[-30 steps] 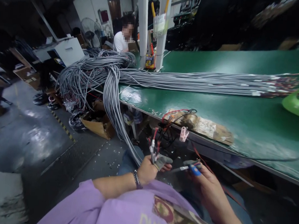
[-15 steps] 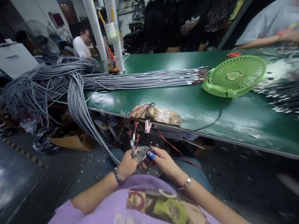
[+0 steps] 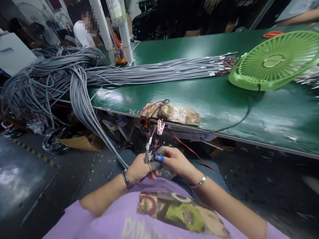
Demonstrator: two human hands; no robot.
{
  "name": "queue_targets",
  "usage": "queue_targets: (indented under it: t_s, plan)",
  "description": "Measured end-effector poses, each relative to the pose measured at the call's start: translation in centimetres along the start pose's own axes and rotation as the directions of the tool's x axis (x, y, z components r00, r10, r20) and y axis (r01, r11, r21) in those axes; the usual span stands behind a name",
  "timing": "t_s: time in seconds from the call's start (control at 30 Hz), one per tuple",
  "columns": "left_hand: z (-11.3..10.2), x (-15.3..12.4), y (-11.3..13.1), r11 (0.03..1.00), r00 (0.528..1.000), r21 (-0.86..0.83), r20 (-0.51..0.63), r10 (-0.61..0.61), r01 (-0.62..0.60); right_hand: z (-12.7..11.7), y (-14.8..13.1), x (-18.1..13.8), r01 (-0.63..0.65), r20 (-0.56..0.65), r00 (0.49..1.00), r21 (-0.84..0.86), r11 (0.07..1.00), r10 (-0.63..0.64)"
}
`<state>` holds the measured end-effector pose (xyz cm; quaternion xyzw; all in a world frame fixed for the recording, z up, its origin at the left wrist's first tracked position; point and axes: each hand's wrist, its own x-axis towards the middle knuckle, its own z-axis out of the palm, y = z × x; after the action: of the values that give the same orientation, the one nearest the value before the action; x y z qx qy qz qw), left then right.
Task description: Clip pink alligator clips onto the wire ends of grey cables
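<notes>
My left hand [image 3: 139, 169] is closed around the ends of grey cables [image 3: 147, 152], which carry white sleeves and bare coloured wires pointing up. Grey wrappings cover some of its fingers. Close against it, my right hand [image 3: 176, 163] pinches at the thin coloured wires [image 3: 155, 148]; a blue band wraps one of its digits. Exactly which wire sits in that pinch is too small to tell. Just above the hands, a pink clothes peg [image 3: 160, 127] hangs at the table edge, beside red, black and orange leads [image 3: 148, 119] coming off a taped cardboard strip [image 3: 194, 117].
A thick bundle of grey cables [image 3: 81, 92] drops off the green table [image 3: 177, 95] toward my lap. More cables [image 3: 151, 73] lie along it. At right stand a green fan [image 3: 278, 64] and red-handled scissors [image 3: 273, 34]. A white post [image 3: 125, 40] rises behind; two people are beyond.
The view has shifted, and the fan appears larger. My right fingers have moved slightly up among the coloured wires, while my left hand keeps its hold on the cables.
</notes>
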<state>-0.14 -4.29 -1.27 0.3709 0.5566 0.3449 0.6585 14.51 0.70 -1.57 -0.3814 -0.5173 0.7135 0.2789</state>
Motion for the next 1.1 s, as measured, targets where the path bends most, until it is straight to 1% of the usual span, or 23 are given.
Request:
queue_targets:
  t_s: [0.1, 0.2, 0.27, 0.33, 0.47, 0.6, 0.73, 0.8, 0.9, 1.0, 1.1]
  plan:
    - [0.0, 0.0, 0.1, 0.996, 0.994, -0.072, -0.1, 0.047, -0.054, 0.1, -0.1, 0.2, 0.024, -0.045, 0.999, 0.018, 1.0, -0.023]
    - [-0.2, 0.1, -0.1, 0.986, 0.976, -0.125, -0.199, 0.084, -0.11, 0.4, 0.1, 0.2, 0.053, -0.096, 0.994, 0.032, 0.998, -0.05]
    - [-0.2, 0.2, -0.3, 0.979, 0.961, -0.146, -0.259, 0.102, -0.144, 0.7, 0.2, 0.2, 0.052, -0.104, 0.993, 0.047, 0.998, -0.047]
    - [-0.3, 0.4, -0.5, 0.974, 0.948, -0.152, -0.294, 0.118, -0.168, 0.9, 0.1, 0.1, 0.05, -0.101, 0.994, 0.065, 0.997, -0.044]
    - [-0.3, 0.4, -0.5, 0.976, 0.945, -0.14, -0.306, 0.119, -0.169, 1.3, -0.4, 0.3, 0.062, -0.089, 0.994, 0.073, 0.995, -0.056]
    - [-0.1, 0.2, -0.2, 0.984, 0.955, -0.122, -0.283, 0.089, -0.128, 1.4, -0.8, 0.7, 0.039, -0.023, 0.999, 0.075, 0.996, -0.037]
    - [0.0, 0.3, -0.4, 0.982, 0.943, -0.138, -0.324, 0.08, -0.13, 1.6, -0.7, 0.9, 0.032, 0.017, 0.999, 0.103, 0.994, -0.034]
    - [-0.1, 0.5, -0.7, 0.979, 0.937, -0.148, -0.34, 0.085, -0.142, 1.6, -0.6, 0.9, 0.041, 0.02, 0.999, 0.114, 0.993, -0.043]
    - [-0.2, 0.6, -1.0, 0.975, 0.938, -0.162, -0.335, 0.09, -0.152, 1.6, -0.5, 0.9, 0.046, 0.004, 0.999, 0.112, 0.993, -0.047]
    - [-0.3, 0.7, -1.0, 0.975, 0.945, -0.175, -0.317, 0.076, -0.137, 1.5, -0.4, 1.1, 0.053, -0.015, 0.999, 0.079, 0.995, -0.052]
    - [-0.3, 0.7, -0.9, 0.975, 0.955, -0.188, -0.29, 0.056, -0.115, 1.3, -0.4, 1.2, 0.058, -0.004, 0.998, 0.046, 0.997, -0.058]
